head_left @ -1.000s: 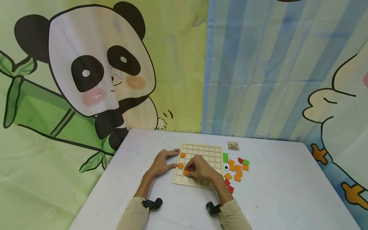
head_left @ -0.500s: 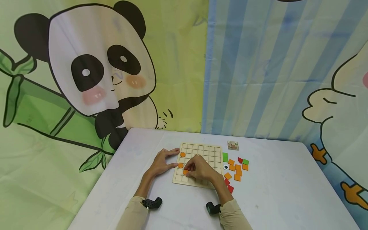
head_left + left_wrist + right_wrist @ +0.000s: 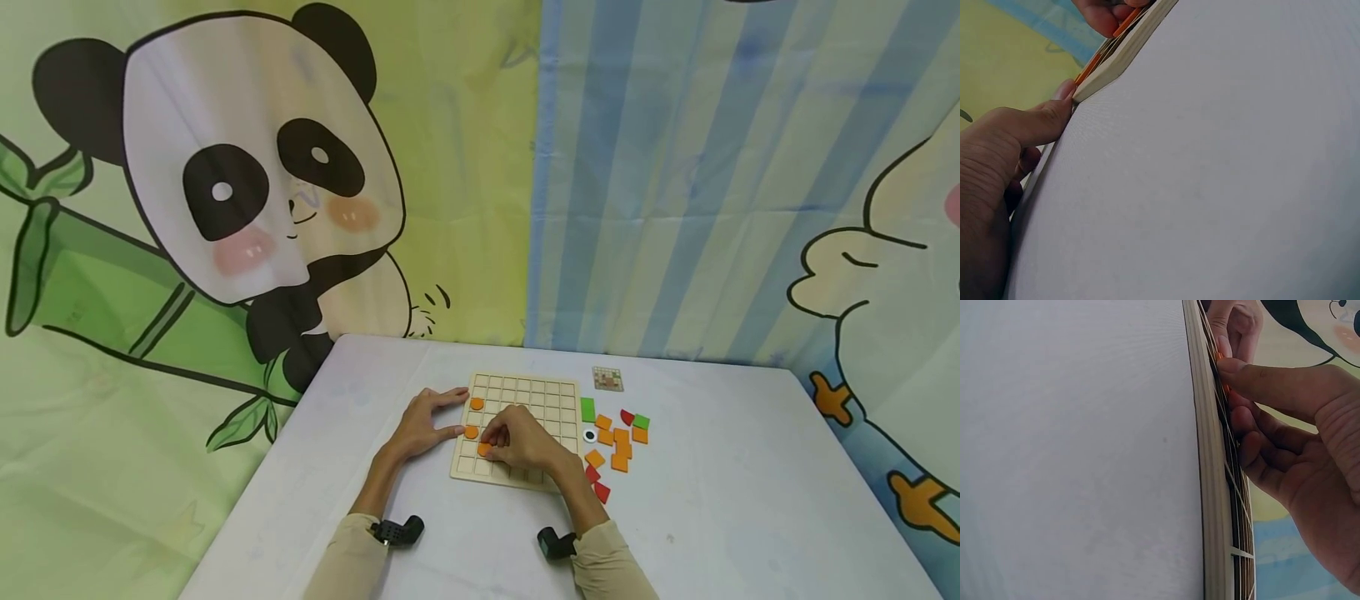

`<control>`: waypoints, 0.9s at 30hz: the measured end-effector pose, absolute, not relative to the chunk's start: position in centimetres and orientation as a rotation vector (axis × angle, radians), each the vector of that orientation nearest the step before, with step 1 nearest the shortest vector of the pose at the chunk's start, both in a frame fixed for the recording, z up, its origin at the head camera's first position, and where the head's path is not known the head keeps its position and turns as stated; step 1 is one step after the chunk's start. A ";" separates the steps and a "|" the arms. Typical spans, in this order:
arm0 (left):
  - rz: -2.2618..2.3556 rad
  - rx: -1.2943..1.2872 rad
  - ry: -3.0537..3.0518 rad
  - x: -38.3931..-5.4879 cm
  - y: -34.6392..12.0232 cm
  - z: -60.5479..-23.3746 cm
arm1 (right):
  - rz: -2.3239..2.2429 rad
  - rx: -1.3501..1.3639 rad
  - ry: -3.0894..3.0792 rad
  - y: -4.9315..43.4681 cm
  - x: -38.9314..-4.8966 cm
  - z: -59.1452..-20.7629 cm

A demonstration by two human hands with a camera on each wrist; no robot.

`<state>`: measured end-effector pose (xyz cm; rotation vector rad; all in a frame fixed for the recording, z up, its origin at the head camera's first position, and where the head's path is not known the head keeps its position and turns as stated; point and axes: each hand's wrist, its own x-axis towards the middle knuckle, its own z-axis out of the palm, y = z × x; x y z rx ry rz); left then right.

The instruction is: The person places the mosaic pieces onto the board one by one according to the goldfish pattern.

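Note:
A pale wooden grid board [image 3: 555, 408] lies on the table. My right hand [image 3: 521, 439] reaches over it and pinches an orange round piece [image 3: 484, 450] between thumb and fingers, low on the board's left part. In the right wrist view the thumb [image 3: 1272, 384] presses the orange piece's edge. Two more orange round pieces sit in left-hand cells, one higher [image 3: 477, 404] and one just above the pinched piece [image 3: 471, 432]. My left hand [image 3: 417, 427] rests at the board's left edge, thumb and index finger spread and touching it. In the left wrist view its thumb [image 3: 1047, 119] meets the board's edge.
Right of the board lie several loose flat pieces: orange squares [image 3: 622, 437], red pieces [image 3: 602, 493], green pieces [image 3: 588, 409] and a white disc with a black centre [image 3: 589, 436]. A small printed card [image 3: 607, 379] lies behind them. Patterned cloth [image 3: 472, 167] hangs behind the white table [image 3: 712, 467].

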<state>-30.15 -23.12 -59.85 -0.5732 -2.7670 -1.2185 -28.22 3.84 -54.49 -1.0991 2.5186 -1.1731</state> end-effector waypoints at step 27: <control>-1.201 -0.551 -2.773 -29.9 -22.9 -59.6 | -1.119 -0.968 2.640 7.0 -27.2 -53.1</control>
